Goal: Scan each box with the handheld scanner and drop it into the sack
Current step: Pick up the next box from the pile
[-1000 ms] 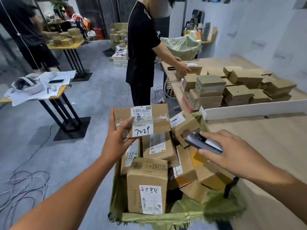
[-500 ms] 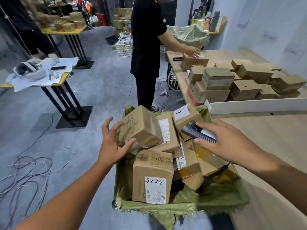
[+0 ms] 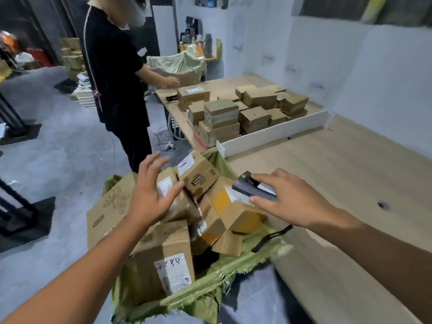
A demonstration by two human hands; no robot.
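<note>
Head view: left hand (image 3: 149, 195) grip spread wide, empty, over boxes (image 3: 173, 260) heaped in green sack (image 3: 210, 284). Right hand (image 3: 292, 199) grip clasps scanner (image 3: 249, 189) near tabletop (image 3: 339, 171) edge.

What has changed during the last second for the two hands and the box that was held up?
The left hand let go of the box it held up a second ago. The box dropped and now lies tilted at the left side of the sack. The hand is open above it, fingers spread. Unchanged: the right hand grips the scanner over the sack, and the box marked 5288 stands at the near side.
</note>
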